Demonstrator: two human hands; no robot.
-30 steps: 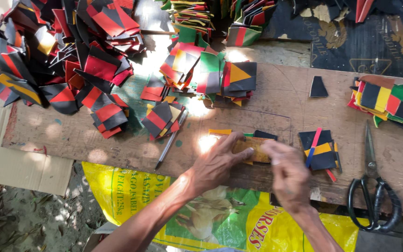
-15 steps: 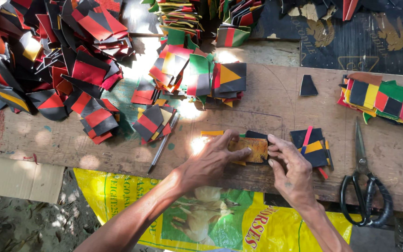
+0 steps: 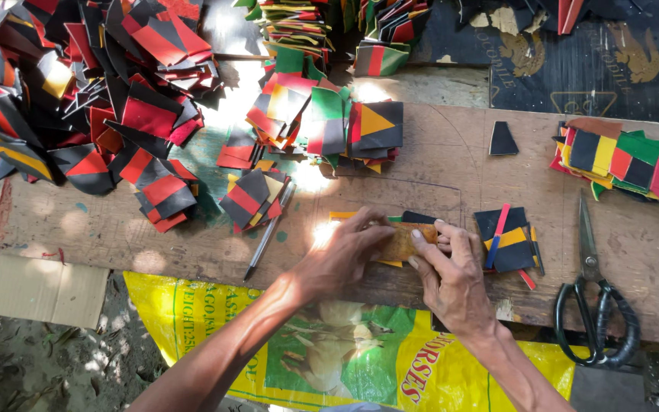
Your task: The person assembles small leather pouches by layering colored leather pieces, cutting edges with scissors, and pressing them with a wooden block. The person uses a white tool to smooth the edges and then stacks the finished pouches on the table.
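Worn, rough wooden tabletop (image 3: 451, 175); glossy, smooth leather-like patches (image 3: 116, 99) at upper left; scissors (image 3: 595, 297) with dull metal blades and shiny black plastic handles; glossy woven plastic sack (image 3: 329, 351).

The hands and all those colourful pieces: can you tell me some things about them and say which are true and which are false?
1. Both hands press on a small brown piece on the wooden board. True: the left hand and right hand meet on it.
2. The right hand holds the scissors. False: the scissors lie alone on the board, right of that hand.
3. A pen lies left of the left hand. True.
4. The big pile of red and black pieces is on the right side. False: it is at the far left.
5. A yellow sack lies below the board. True.
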